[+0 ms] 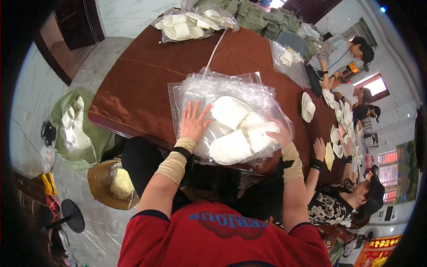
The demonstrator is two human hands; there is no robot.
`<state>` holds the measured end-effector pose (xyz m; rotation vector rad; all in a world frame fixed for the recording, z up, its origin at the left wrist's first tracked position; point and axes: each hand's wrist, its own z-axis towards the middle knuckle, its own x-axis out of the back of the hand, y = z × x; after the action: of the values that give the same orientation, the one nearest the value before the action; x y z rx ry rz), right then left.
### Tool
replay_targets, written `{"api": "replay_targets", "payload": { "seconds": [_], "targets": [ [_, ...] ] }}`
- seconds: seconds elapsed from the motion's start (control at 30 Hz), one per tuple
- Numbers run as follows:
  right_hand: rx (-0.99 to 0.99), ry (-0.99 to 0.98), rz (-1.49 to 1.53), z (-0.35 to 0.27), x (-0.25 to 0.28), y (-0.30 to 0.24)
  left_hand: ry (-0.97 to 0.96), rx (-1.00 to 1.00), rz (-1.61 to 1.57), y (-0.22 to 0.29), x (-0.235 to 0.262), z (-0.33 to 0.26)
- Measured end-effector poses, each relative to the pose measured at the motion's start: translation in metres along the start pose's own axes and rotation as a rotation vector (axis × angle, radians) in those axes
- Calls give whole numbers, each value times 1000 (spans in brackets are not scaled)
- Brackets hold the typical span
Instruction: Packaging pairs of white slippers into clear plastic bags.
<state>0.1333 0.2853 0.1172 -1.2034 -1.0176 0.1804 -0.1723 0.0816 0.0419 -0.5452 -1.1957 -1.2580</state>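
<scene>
Left hand (194, 121) laid flat on a stack of clear plastic bags (231, 91) at the near edge of the brown desk (147, 84), fingers (190, 110) spread wide and pressing the plastic down. Right hand (280, 133) resting on the right side of the same stack, over a bagged bundle of white slippers (238, 129); fingers there partly hidden under plastic, so spread or curled cannot be told. Slippers lying between both hands, inside the top bag, near the desk's front edge. Farther back on the desk, another bag of white slippers (187, 24) and a heap of green cloth (262, 18). On the floor at left, a green sack (73, 129). To the right, another person's hand (319, 149) beside loose slippers (308, 107).
</scene>
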Motion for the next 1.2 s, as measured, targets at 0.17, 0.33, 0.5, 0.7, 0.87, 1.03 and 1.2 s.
{"api": "replay_targets", "payload": {
  "seconds": [0.17, 0.33, 0.5, 0.7, 0.87, 1.03, 1.2],
  "targets": [
    [-30, 73, 301, -10, 18, 13, 93, 106, -413, -15, -13, 2],
    [-56, 139, 401, 15, -32, -17, 104, 167, -678, -34, -13, 0],
    [-122, 51, 134, 36, -36, 33, 10, 148, -1012, -28, 16, 28],
    [-67, -3, 229, 42, -45, 34, 18, -18, -272, -39, 5, 24],
    [45, 123, 54, 27, -45, 17, -136, 37, 199, -44, -19, 2],
    [-238, 191, 252, -8, 22, 29, -113, 33, 111, -37, -18, 9],
    [-188, 245, -37, -40, 75, 19, -66, 38, 111, -37, -15, 1]
  ]
}}
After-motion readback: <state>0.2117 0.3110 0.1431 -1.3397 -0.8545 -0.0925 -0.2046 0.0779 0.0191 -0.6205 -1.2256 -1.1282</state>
